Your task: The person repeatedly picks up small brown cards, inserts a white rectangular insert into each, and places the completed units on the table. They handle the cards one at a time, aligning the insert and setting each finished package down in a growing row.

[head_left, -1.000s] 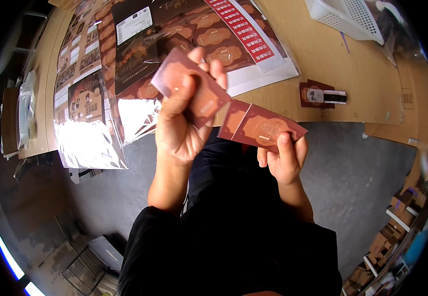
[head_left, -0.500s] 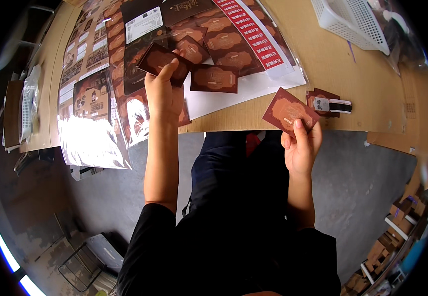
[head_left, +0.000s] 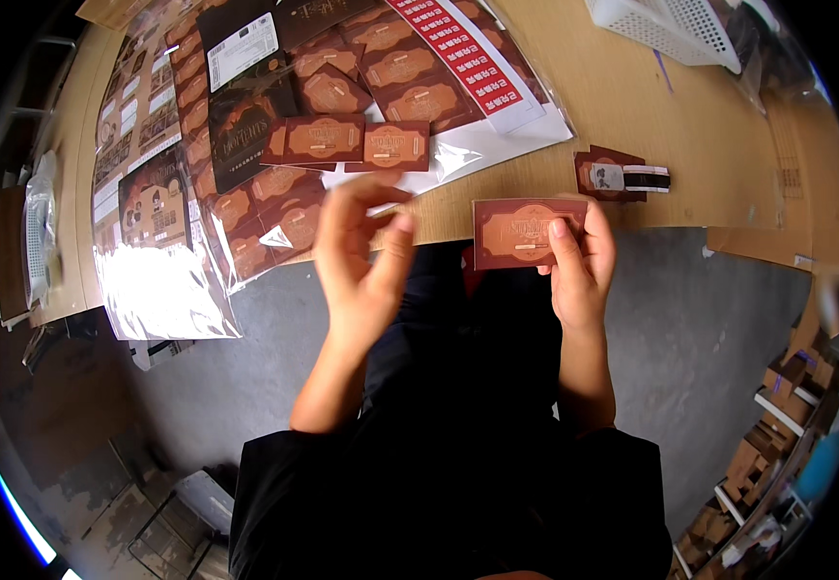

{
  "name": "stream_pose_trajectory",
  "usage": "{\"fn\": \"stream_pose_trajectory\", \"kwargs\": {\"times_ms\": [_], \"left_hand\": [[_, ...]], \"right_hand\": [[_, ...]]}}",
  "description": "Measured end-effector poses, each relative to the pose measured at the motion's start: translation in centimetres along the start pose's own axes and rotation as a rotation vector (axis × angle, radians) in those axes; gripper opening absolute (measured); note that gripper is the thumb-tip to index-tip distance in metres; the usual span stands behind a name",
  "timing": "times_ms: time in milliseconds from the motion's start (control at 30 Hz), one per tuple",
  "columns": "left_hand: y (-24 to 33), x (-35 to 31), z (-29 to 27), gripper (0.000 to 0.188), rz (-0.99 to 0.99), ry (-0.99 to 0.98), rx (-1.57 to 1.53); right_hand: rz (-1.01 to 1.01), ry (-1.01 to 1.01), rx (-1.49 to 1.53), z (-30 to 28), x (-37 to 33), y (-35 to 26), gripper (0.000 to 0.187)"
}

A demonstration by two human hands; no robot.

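In my right hand (head_left: 582, 266) is a reddish-brown card (head_left: 518, 235) with a lighter ornate panel, pinched at its right end above the table's front edge. My left hand (head_left: 366, 261) hangs to its left with nothing in it, thumb and fingers curved apart. Just beyond my left fingers lie two similar cards, a left one (head_left: 324, 140) and a right one (head_left: 397, 147), on the printed sheets. Another small stack of brown cards (head_left: 593, 158) sits to the right, with a black-and-white strip (head_left: 646, 180) and a small picture piece on top.
Glossy plastic-covered printed sheets (head_left: 154, 280) spread over the left of the wooden table (head_left: 526, 58). A strip of red labels (head_left: 458, 58) and a dark package with a white label (head_left: 243, 50) lie on them. A white perforated basket (head_left: 666, 29) stands at the far right.
My left hand has let go of its card, now lying beside the other on the sheets, and has drawn back toward me. My right hand has brought its card leftward and levelled it.
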State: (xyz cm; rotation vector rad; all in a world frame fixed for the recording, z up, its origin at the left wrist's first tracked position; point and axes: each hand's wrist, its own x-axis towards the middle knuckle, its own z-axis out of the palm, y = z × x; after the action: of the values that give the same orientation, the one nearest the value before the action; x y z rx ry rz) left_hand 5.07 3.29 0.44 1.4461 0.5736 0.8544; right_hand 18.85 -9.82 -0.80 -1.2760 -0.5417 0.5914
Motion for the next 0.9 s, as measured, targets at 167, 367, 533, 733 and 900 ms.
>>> {"fn": "stream_pose_trajectory", "kwargs": {"times_ms": [167,367,533,733,900], "left_hand": [[1.4,-1.2,3.0,0.026,-0.464,-0.306,-0.428],[0.7,-1.2,3.0,0.013,-0.474,-0.243,-0.475],[0.4,0.0,1.7,0.016,-0.392,-0.365,-0.285],[0.2,-0.5,2.9,0.034,-0.364,-0.465,-0.6],[-0.2,-1.3,3.4,0.031,-0.357,-0.495,-0.409]], "right_hand": [[0.025,-0.034,-0.018,0.6,-0.4,-2.0,0.02],[0.089,-0.138,0.059,-1.1,-0.7,-1.5,0.016],[0.028,-0.23,0.01,-0.4,-0.8,-2.1,0.045],[0.038,-0.35,0.184,-0.1,-2.1,-1.3,0.055],[-0.135,-0.166,0.068,0.6,-2.0,-0.6,0.05]]}}
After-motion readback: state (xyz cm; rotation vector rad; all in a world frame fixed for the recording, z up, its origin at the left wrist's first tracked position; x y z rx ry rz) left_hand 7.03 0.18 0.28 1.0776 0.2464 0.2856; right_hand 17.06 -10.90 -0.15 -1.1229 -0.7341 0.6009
